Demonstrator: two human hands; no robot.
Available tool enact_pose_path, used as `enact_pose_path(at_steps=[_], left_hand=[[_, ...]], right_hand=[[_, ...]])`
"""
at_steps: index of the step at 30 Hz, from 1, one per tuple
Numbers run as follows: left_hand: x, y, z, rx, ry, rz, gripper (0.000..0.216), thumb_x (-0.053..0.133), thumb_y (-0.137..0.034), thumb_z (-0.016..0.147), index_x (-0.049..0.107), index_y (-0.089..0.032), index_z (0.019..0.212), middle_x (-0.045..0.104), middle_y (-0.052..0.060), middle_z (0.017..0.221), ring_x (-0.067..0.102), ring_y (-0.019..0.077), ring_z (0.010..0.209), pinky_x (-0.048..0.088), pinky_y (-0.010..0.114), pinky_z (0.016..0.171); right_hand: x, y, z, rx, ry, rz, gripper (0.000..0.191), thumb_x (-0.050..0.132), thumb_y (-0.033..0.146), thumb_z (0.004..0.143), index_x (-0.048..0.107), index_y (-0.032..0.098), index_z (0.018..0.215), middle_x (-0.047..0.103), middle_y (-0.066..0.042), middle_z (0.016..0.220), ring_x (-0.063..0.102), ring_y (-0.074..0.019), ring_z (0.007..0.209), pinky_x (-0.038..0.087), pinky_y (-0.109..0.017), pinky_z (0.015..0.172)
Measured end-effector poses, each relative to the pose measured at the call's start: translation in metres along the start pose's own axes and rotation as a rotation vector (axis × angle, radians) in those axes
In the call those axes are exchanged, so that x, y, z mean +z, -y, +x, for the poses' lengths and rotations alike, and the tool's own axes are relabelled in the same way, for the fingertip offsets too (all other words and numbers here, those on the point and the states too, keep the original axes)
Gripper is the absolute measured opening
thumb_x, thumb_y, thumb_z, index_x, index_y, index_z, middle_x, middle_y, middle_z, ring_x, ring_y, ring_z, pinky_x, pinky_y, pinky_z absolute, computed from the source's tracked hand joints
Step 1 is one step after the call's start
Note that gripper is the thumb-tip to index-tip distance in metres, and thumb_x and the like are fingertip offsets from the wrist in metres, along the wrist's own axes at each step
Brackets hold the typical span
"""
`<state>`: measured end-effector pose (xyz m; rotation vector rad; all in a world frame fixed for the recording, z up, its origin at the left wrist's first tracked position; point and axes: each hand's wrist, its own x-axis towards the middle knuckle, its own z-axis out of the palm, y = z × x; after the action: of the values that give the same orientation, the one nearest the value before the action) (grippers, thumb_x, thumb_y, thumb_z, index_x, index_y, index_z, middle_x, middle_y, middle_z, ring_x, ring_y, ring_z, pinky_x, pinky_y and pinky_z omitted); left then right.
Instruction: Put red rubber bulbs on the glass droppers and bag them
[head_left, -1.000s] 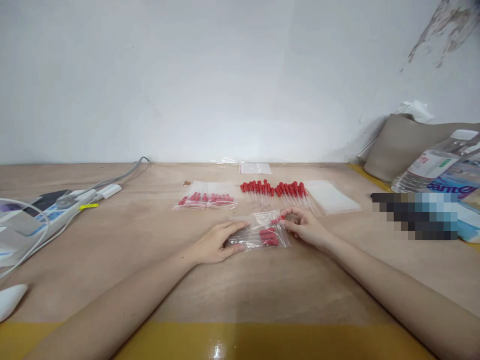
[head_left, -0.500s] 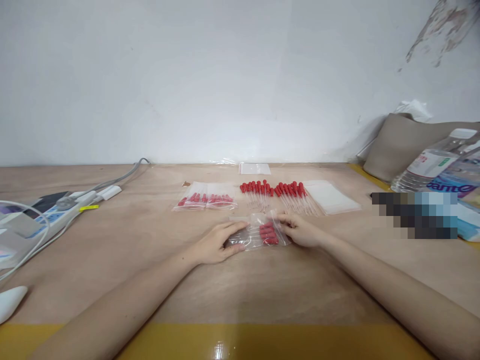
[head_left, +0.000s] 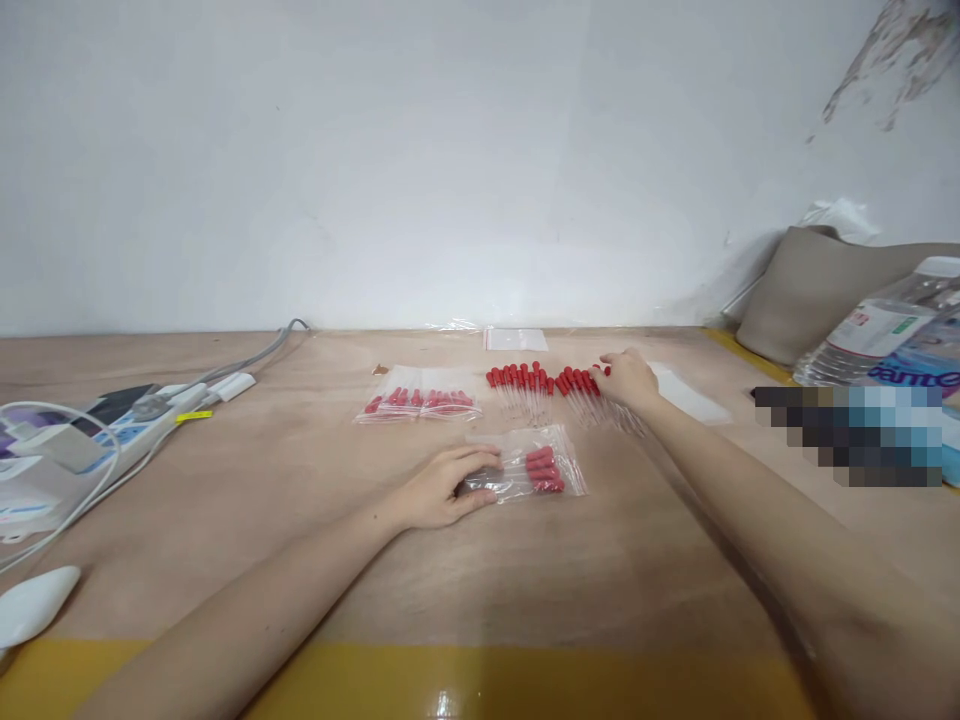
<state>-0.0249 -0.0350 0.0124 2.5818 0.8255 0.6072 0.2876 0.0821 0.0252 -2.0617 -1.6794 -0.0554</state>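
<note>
A small clear zip bag [head_left: 529,472] with several red-capped droppers inside lies on the wooden table [head_left: 315,520]. My left hand [head_left: 442,486] rests on the bag's left end, fingers curled over its edge. My right hand [head_left: 627,377] is farther back, fingers closed down on the right end of a row of loose red-capped droppers [head_left: 551,385]. Whether it has one pinched is hidden.
Two filled bags [head_left: 420,402] lie left of the loose droppers. A stack of empty bags [head_left: 694,400] lies right of them, another bag [head_left: 515,339] by the wall. A power strip with cables [head_left: 112,425] is at left; a water bottle [head_left: 874,335] and a beige bag [head_left: 810,285] at right.
My right hand left the bag's right end and reached back to the loose droppers. The bag now lies flat with the droppers fully inside. My left hand stayed put.
</note>
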Motion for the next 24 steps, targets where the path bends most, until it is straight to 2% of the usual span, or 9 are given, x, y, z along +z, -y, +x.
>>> enact_pose_path(at_steps=[6, 11, 14, 19, 24], left_hand=[[0.0, 0.0, 0.0, -0.001, 0.005, 0.003, 0.034, 0.052, -0.035, 0.083, 0.05, -0.021, 0.115, 0.051, 0.007, 0.123, 0.048, 0.0186, 0.113, 0.039, 0.035, 0.097], [-0.001, 0.001, -0.001, 0.012, 0.012, 0.003, 0.036, 0.051, -0.035, 0.084, 0.05, -0.022, 0.117, 0.05, 0.008, 0.124, 0.048, 0.0191, 0.113, 0.038, 0.035, 0.097], [-0.001, 0.001, -0.001, 0.008, 0.011, 0.002, 0.036, 0.051, -0.035, 0.084, 0.05, -0.022, 0.117, 0.05, 0.007, 0.124, 0.048, 0.019, 0.113, 0.039, 0.035, 0.097], [-0.001, 0.0, -0.001, 0.0, 0.017, 0.004, 0.036, 0.051, -0.035, 0.084, 0.05, -0.022, 0.117, 0.05, 0.007, 0.124, 0.048, 0.0188, 0.114, 0.039, 0.034, 0.097], [-0.001, 0.001, 0.0, 0.006, 0.014, 0.001, 0.036, 0.051, -0.034, 0.084, 0.051, -0.022, 0.118, 0.05, 0.008, 0.124, 0.048, 0.0195, 0.113, 0.039, 0.035, 0.097]], right_hand=[[0.007, 0.003, 0.003, 0.088, -0.026, 0.112, 0.028, 0.05, 0.035, 0.074, 0.066, 0.018, 0.091, 0.052, -0.013, 0.105, 0.056, -0.0228, 0.085, 0.043, -0.035, 0.074], [0.001, -0.006, 0.009, 0.04, -0.054, 0.329, 0.025, 0.052, 0.031, 0.074, 0.06, 0.014, 0.091, 0.062, -0.009, 0.088, 0.057, -0.019, 0.082, 0.042, -0.03, 0.073], [-0.008, -0.008, 0.007, 0.047, -0.067, 0.497, 0.022, 0.054, 0.03, 0.074, 0.055, 0.014, 0.089, 0.062, -0.007, 0.077, 0.057, -0.0158, 0.069, 0.043, -0.028, 0.065], [-0.022, -0.003, -0.02, 0.108, -0.096, 0.983, 0.021, 0.057, 0.03, 0.074, 0.045, 0.019, 0.087, 0.057, 0.002, 0.062, 0.047, -0.0083, 0.043, 0.038, -0.021, 0.042], [-0.018, 0.002, -0.058, 0.207, -0.027, 1.226, 0.019, 0.058, 0.026, 0.074, 0.041, 0.02, 0.082, 0.053, 0.006, 0.056, 0.046, -0.0069, 0.039, 0.038, -0.017, 0.035]])
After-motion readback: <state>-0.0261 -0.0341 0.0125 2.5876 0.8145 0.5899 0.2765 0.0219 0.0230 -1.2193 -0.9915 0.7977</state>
